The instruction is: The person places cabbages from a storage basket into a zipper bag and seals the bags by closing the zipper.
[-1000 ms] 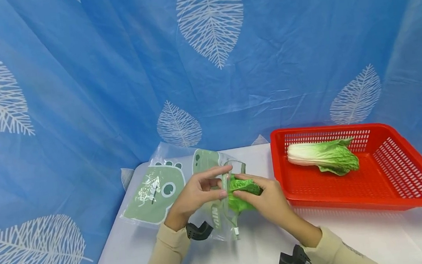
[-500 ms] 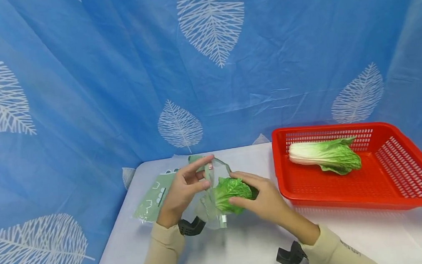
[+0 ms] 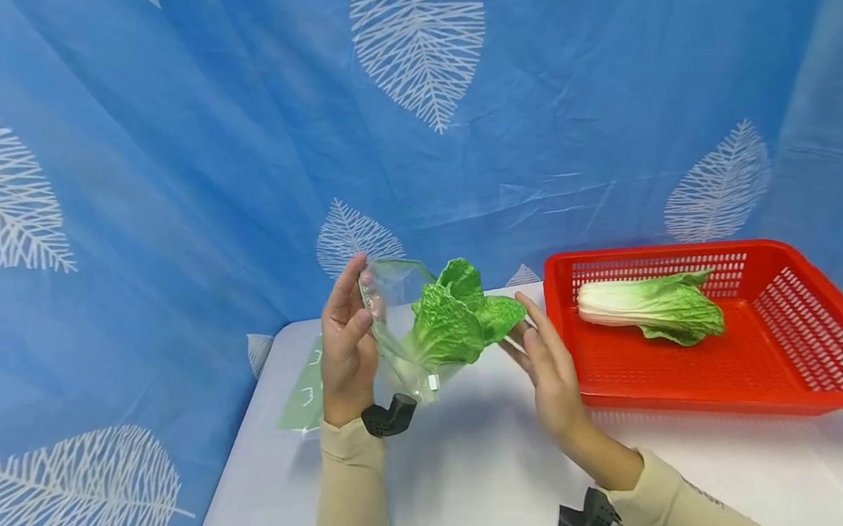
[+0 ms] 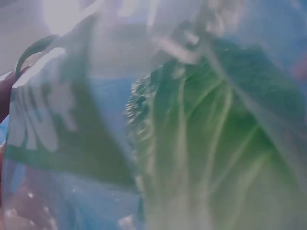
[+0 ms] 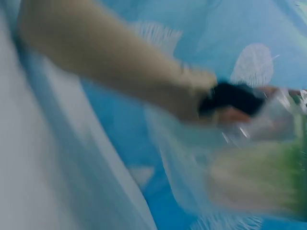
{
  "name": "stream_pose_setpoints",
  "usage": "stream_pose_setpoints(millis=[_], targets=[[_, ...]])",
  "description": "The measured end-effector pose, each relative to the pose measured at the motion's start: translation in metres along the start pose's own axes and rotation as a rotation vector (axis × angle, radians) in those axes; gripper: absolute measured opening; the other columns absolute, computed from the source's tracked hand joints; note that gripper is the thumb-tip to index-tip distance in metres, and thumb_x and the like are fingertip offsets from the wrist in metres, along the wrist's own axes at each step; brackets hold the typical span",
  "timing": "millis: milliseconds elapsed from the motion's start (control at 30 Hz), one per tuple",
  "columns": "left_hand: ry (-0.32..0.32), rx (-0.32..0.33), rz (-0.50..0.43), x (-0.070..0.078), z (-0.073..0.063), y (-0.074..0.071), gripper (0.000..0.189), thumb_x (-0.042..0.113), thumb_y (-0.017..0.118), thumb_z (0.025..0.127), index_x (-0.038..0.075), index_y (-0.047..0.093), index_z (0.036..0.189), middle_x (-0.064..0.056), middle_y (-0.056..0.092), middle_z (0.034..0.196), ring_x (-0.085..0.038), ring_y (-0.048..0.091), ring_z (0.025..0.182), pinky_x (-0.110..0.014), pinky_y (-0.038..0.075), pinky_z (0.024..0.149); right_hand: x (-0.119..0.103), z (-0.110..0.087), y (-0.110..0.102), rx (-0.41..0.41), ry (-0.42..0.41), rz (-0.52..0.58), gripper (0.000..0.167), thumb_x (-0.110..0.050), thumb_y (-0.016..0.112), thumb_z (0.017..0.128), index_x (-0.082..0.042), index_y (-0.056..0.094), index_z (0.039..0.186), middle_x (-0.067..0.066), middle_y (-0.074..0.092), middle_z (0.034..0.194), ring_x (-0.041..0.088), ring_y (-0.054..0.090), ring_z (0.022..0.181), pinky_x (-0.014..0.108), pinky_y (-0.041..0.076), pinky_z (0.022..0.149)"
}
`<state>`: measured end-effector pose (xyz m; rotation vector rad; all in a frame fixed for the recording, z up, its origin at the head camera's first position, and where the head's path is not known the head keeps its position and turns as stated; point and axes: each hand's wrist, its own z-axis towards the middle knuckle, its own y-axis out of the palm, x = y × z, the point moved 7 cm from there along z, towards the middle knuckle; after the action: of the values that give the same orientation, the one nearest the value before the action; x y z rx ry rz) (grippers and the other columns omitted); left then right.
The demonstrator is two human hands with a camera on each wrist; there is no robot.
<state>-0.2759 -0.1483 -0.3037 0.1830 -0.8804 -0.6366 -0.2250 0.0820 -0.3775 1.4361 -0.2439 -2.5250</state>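
Observation:
My left hand (image 3: 348,344) pinches the rim of a clear zip bag (image 3: 392,295) between thumb and fingers, above the white table. A Chinese cabbage (image 3: 445,323) sits in the bag, its green leaves sticking out of the mouth. Through the plastic, the left wrist view shows the cabbage (image 4: 201,143) close up, beside the bag's green print (image 4: 72,124). To the right of the leaves is my right hand (image 3: 555,377), fingers extended; whether the fingertips touch a leaf is unclear. The cabbage's pale base (image 5: 240,182) appears blurred inside the bag in the right wrist view.
A red basket (image 3: 703,380) stands on the table at the right, with a second Chinese cabbage (image 3: 647,310) lying in it. Green-printed plastic (image 3: 304,398) shows to the left of my left hand. Blue cloth (image 3: 567,117) with white leaf patterns hangs behind the table.
My left hand has raised the bag and tilted its mouth upward, with the cabbage inside. My right hand has moved off the cabbage's leaves, and its fingers have straightened.

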Motion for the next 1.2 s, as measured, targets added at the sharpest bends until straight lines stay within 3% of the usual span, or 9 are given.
stream_pose_setpoints(millis=[100, 200, 333, 500, 733, 833, 933, 1033, 1200], targets=[[0.036, 0.057, 0.001, -0.01, 0.003, 0.001, 0.061, 0.029, 0.081, 0.089, 0.017, 0.06, 0.146, 0.002, 0.049, 0.149, -0.013, 0.044, 0.12, -0.03, 0.032, 0.098, 0.009, -0.005, 0.005, 0.012, 0.167, 0.21, 0.061, -0.032, 0.027, 0.114, 0.002, 0.012, 0.162, 0.0, 0.066, 0.134, 0.016, 0.064, 0.121, 0.035, 0.049, 0.104], [0.019, 0.05, -0.091, -0.025, 0.004, 0.007, 0.063, 0.027, 0.08, 0.091, 0.016, 0.057, 0.148, 0.002, 0.05, 0.142, -0.01, 0.048, 0.103, -0.025, 0.036, 0.09, 0.004, -0.006, 0.008, 0.01, 0.177, 0.278, 0.061, -0.033, 0.025, 0.114, 0.0, 0.009, 0.163, -0.003, 0.07, 0.126, 0.016, 0.067, 0.117, 0.036, 0.051, 0.101], [-0.04, 0.025, -0.259, -0.044, 0.003, 0.016, 0.065, 0.023, 0.078, 0.092, 0.014, 0.052, 0.151, -0.001, 0.045, 0.147, -0.009, 0.053, 0.115, -0.021, 0.047, 0.092, -0.012, -0.004, 0.009, 0.014, 0.061, 0.208, 0.054, -0.022, 0.034, 0.114, -0.001, 0.021, 0.162, 0.006, 0.068, 0.132, 0.021, 0.065, 0.122, 0.039, 0.052, 0.099], [-0.11, 0.01, -0.272, -0.062, 0.0, 0.029, 0.065, 0.031, 0.08, 0.091, 0.02, 0.055, 0.15, 0.0, 0.031, 0.162, -0.011, 0.038, 0.142, -0.029, 0.044, 0.108, -0.019, -0.002, 0.004, 0.097, 0.03, 0.061, 0.049, -0.004, 0.053, 0.106, 0.002, 0.042, 0.154, 0.007, 0.069, 0.129, 0.021, 0.069, 0.114, 0.039, 0.055, 0.091], [-0.145, 0.004, -0.413, -0.067, -0.001, 0.035, 0.068, 0.023, 0.081, 0.09, 0.014, 0.053, 0.151, -0.001, 0.043, 0.149, -0.009, 0.058, 0.105, -0.024, 0.053, 0.09, -0.02, -0.003, -0.004, 0.156, 0.039, -0.036, 0.048, 0.006, 0.061, 0.099, 0.002, 0.054, 0.146, 0.016, 0.072, 0.118, 0.02, 0.074, 0.101, 0.038, 0.059, 0.08], [-0.128, 0.01, -0.283, -0.061, -0.004, 0.03, 0.067, 0.029, 0.079, 0.091, 0.018, 0.053, 0.152, -0.002, 0.036, 0.159, -0.012, 0.053, 0.123, -0.027, 0.047, 0.1, -0.021, -0.003, -0.003, 0.137, 0.026, -0.066, 0.048, 0.008, 0.062, 0.098, 0.006, 0.053, 0.144, 0.02, 0.071, 0.117, 0.019, 0.075, 0.096, 0.038, 0.059, 0.078], [-0.116, 0.013, -0.108, -0.055, -0.006, 0.022, 0.063, 0.035, 0.078, 0.092, 0.022, 0.056, 0.15, -0.002, 0.031, 0.163, -0.019, 0.028, 0.148, -0.035, 0.029, 0.118, -0.023, -0.001, -0.006, 0.143, 0.041, -0.082, 0.042, 0.01, 0.062, 0.097, 0.011, 0.057, 0.139, 0.015, 0.074, 0.111, 0.018, 0.076, 0.092, 0.037, 0.06, 0.076], [-0.109, -0.011, -0.035, -0.046, -0.006, 0.018, 0.06, 0.032, 0.076, 0.093, 0.021, 0.056, 0.149, -0.004, 0.033, 0.162, -0.022, 0.014, 0.155, -0.041, 0.015, 0.123, -0.025, 0.005, -0.01, 0.145, 0.083, -0.091, 0.034, 0.01, 0.061, 0.097, 0.013, 0.062, 0.131, 0.009, 0.076, 0.107, 0.017, 0.076, 0.09, 0.036, 0.06, 0.076], [-0.159, -0.087, -0.044, -0.026, 0.004, 0.018, 0.058, 0.017, 0.076, 0.094, 0.014, 0.056, 0.148, -0.004, 0.043, 0.154, -0.013, 0.042, 0.135, -0.021, 0.041, 0.103, -0.031, 0.026, -0.012, 0.062, 0.159, -0.131, 0.03, 0.006, 0.059, 0.099, 0.015, 0.064, 0.128, 0.023, 0.071, 0.115, 0.014, 0.075, 0.093, 0.034, 0.059, 0.08]])
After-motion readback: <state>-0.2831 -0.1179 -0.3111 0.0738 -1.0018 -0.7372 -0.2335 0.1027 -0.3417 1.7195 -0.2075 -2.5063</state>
